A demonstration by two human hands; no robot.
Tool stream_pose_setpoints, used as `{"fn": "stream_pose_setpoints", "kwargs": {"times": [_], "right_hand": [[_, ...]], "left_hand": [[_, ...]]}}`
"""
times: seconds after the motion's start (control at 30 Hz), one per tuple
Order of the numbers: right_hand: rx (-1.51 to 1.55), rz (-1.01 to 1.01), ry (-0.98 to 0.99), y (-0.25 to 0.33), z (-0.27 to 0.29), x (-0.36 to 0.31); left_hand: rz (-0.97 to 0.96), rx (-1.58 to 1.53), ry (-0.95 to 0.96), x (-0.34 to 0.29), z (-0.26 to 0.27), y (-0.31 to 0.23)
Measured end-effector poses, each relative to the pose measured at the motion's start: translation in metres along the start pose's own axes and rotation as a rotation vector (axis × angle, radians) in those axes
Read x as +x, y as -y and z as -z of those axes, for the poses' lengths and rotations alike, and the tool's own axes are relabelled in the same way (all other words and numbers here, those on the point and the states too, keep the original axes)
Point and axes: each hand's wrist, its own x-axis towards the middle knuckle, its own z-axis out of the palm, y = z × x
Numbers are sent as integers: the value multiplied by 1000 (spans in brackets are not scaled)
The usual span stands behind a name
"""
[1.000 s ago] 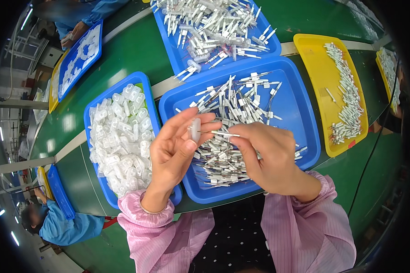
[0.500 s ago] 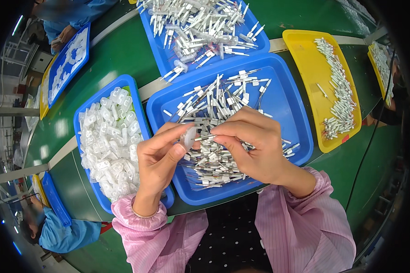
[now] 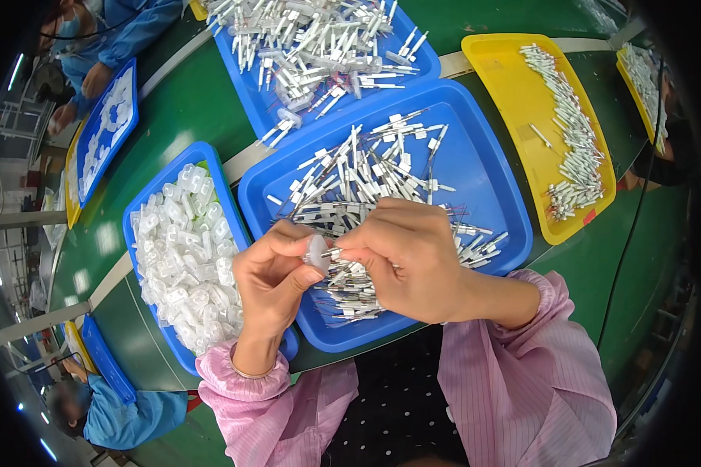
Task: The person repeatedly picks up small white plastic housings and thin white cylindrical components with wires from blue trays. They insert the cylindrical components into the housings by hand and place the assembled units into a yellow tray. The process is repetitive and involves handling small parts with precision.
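Between thumb and fingers, my left hand pinches a translucent white plastic housing. My right hand grips a thin metal-ended rod part, its tip at the housing's open side; whether the tip is inside cannot be made out. Both hands are over a blue tray strewn with white-and-metal rod parts with thin wires. To the left, a smaller blue tray holds a heap of similar translucent housings.
Another blue tray at the far side holds rods fitted with clear housings. A yellow tray of white rods stands at right on the green table. Co-workers in blue sleeves sit at left beside more trays. A black cable hangs at right.
My right hand has moved left, bringing the rod part up to the housing. My left hand still holds the housing, now turned slightly. The whole view has shifted a little.
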Motion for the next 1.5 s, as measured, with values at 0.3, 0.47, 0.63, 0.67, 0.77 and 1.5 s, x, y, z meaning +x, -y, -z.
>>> {"fn": "stream_pose_setpoints", "kwargs": {"times": [0.3,0.47,0.63,0.67,0.77,1.5], "right_hand": [[-86,154,-63,7,-3,-9],[73,93,145,-4,28,-12],[-1137,-395,-160,-68,132,-13],[-1277,-564,-88,-83,152,-21],[-1410,-598,-12,-128,180,-44],[626,-444,-121,11,28,3]], "left_hand": [[-99,172,21,-5,-2,-1],[-54,373,38,-3,-6,-8],[4,282,-223,-1,-5,-13],[-6,246,-240,4,-7,-14],[61,202,-255,9,-15,-12],[134,-376,-54,2,-3,3]]}}
